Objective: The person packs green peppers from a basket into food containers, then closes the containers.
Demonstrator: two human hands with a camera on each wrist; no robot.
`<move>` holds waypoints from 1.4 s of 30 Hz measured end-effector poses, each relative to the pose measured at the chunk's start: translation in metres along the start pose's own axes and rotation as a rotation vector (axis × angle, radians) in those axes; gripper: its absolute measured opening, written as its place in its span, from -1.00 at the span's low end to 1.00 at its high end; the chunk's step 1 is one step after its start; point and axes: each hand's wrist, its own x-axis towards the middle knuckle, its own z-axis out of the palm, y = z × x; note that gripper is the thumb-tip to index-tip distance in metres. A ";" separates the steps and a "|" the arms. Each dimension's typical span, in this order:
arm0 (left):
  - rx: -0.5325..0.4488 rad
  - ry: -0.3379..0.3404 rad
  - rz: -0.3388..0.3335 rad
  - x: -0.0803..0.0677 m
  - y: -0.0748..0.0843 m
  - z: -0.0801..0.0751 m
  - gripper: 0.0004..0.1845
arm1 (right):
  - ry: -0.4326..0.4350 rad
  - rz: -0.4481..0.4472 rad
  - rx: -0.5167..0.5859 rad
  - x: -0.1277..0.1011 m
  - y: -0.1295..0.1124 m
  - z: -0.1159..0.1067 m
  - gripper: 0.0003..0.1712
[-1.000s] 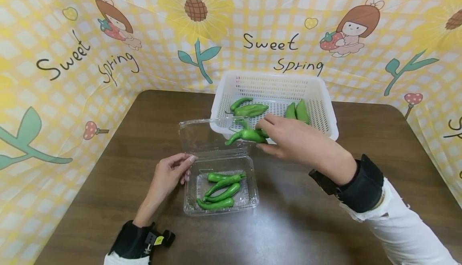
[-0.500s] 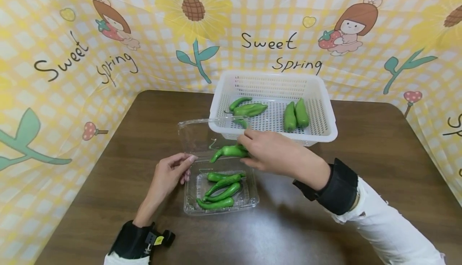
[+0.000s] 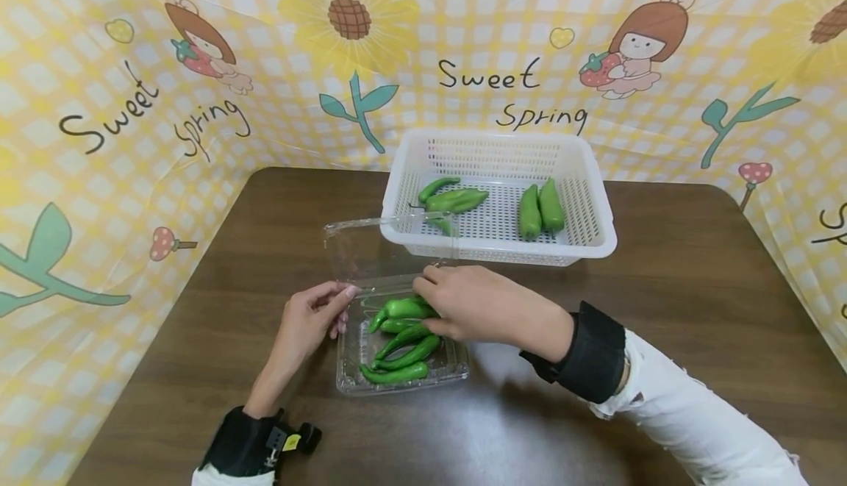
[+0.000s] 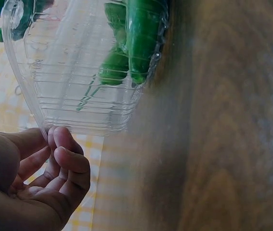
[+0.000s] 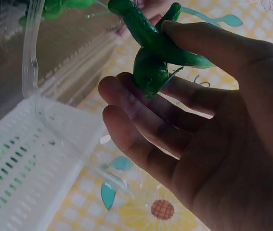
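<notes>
A clear plastic clamshell box [image 3: 349,381] lies on the table with its lid [image 3: 354,251] tipped back. Between thumb and fingers, my left hand [image 3: 303,324] pinches the box's left rim; the left wrist view shows this rim pinch closely. Several green peppers [image 3: 395,375] lie in the box, side by side. My right hand [image 3: 486,304] reaches over the box's right side and holds a green pepper [image 3: 405,308] by its stem end, at the back of the row. In the right wrist view, that pepper [image 5: 149,72] overlaps another one crossing it near the thumb.
Behind the box stands a white perforated basket [image 3: 598,240]. Inside are more green peppers [image 3: 456,201] at its left, and a pair of thicker green peppers [image 3: 541,210] at its right. The raised lid overlaps the basket's front left corner. A yellow checked cloth [image 3: 278,126] surrounds the table.
My right hand has carried the pepper from the basket's front edge toward me and left, down over the box. My left hand keeps its place on the rim.
</notes>
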 end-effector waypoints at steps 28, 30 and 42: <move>0.005 0.010 0.013 -0.002 0.000 0.000 -0.73 | -0.212 0.005 0.007 0.005 -0.011 0.044 -0.49; 0.002 0.009 0.011 -0.002 0.000 0.000 -0.73 | -0.225 0.013 0.014 0.005 -0.012 0.047 -0.46; -0.009 0.013 -0.003 -0.002 -0.002 0.001 -0.72 | -0.267 0.011 0.015 0.007 -0.014 0.054 -0.49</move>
